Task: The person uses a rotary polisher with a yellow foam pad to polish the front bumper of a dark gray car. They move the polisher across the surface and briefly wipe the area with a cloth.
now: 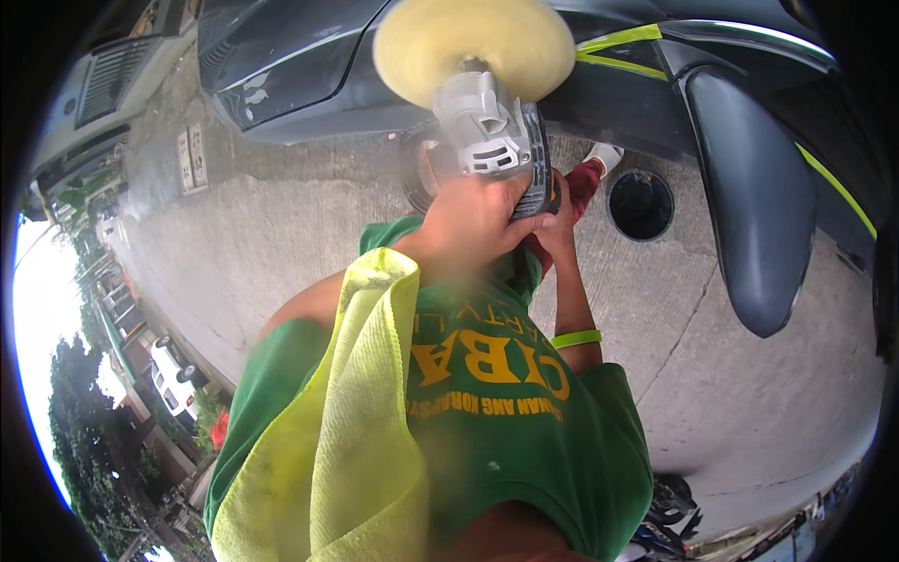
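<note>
My left hand (469,214) is wrapped around the grey body of a power polisher (484,126). Lower down at its right side, my right hand (560,221) grips the tool too, partly hidden behind the housing. The polisher carries a wide, pale yellow round pad (474,49), its surface blurred. That pad faces the dark grey side panel (393,98) of a car; its working face is hidden, so I cannot tell whether it touches. Yellow-green masking tape (621,38) runs along the trim just right of the pad.
The car's side mirror (751,197) juts out at right. On the concrete ground (281,204) sits a round black container (640,205). A yellow-green cloth (365,421) hangs over my left shoulder. A motorcycle (667,520) stands behind me, and a white vehicle (172,379) is further left.
</note>
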Demonstrator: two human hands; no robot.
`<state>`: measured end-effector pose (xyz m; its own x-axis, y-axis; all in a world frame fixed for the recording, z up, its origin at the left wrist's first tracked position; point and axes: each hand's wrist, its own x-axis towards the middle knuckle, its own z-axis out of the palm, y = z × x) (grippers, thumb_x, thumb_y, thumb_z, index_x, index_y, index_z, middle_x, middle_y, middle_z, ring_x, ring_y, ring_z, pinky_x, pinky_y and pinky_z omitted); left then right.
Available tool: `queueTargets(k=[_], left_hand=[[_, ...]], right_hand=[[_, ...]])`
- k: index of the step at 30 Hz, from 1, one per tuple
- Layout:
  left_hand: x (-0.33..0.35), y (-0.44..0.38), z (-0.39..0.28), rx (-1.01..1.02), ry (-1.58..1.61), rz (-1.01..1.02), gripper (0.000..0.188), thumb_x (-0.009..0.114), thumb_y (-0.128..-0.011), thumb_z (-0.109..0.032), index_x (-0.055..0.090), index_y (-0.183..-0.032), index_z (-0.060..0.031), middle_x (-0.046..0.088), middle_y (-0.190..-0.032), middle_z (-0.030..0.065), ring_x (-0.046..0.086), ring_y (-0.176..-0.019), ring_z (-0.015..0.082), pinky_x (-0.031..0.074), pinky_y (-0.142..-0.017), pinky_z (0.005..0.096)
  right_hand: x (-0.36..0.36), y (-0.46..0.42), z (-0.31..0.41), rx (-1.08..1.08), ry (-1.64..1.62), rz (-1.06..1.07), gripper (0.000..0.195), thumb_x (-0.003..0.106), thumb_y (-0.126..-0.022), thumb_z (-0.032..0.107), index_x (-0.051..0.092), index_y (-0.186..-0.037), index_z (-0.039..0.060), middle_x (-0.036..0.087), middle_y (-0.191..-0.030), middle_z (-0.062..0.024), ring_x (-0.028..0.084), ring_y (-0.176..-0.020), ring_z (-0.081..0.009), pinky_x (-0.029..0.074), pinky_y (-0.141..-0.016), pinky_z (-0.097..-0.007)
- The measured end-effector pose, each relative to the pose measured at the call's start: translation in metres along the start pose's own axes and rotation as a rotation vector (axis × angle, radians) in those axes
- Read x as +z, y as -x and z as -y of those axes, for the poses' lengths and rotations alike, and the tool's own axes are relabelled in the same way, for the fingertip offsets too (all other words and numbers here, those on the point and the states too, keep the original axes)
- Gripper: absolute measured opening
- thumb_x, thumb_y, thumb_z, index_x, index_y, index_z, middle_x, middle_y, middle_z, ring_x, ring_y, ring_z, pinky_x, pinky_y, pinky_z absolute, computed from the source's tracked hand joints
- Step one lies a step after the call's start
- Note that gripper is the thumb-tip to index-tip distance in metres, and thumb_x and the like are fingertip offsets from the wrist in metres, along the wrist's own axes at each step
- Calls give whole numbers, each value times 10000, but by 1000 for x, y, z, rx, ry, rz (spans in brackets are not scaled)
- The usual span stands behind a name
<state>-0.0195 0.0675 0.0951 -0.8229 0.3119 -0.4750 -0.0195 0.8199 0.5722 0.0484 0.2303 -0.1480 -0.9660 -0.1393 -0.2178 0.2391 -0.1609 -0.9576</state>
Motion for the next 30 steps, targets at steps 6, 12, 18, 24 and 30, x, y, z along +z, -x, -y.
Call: queueTargets(k=[6, 12, 18, 24, 30], left_hand=[[-1, 6, 11, -23, 24, -39, 498, 672, -876, -483, 627, -971, 5, 658, -751, 224, 658, -764, 426, 517, -702, 487], [3, 31, 62, -256, 169, -91, 478, 705, -879, -421, 676, -1011, 37, 692, -799, 236, 688, -785, 402, 530, -740, 452], [9, 45, 84, -392, 274, -136, 501, 721, -869, -435, 699, -1038, 36, 706, -813, 229, 704, -786, 378, 538, -747, 424], [11, 15, 24, -60, 221, -112, 456, 725, -880, -417, 661, -870, 34, 654, -675, 172, 663, -664, 332, 513, -669, 398], [1, -19, -52, 45, 134, 149, 530, 661, -891, -484, 646, -1017, 31, 679, -828, 248, 660, -823, 452, 525, -762, 482]], right_hand=[[5, -5, -6, 26, 87, 51, 973, 909, -598, 163, 403, -1417, 26, 578, -1317, -139, 566, -1219, -241, 442, -1049, -375], [34, -1, -9, 107, 429, 155, 914, 888, -594, 190, 461, -1397, 100, 633, -1246, -137, 616, -1169, -287, 473, -999, -381], [39, 10, 18, 289, 546, 238, 911, 880, -603, 252, 461, -1405, 150, 669, -1189, -150, 638, -1118, -351, 504, -949, -419], [-8, 40, 46, 136, 465, -20, 878, 875, -627, 161, 463, -1402, 128, 638, -1263, -130, 630, -1150, -304, 493, -992, -406], [-50, 52, 64, 78, 85, -220, 870, 853, -641, 47, 441, -1408, 54, 625, -1256, -116, 598, -1175, -213, 470, -1020, -347]])
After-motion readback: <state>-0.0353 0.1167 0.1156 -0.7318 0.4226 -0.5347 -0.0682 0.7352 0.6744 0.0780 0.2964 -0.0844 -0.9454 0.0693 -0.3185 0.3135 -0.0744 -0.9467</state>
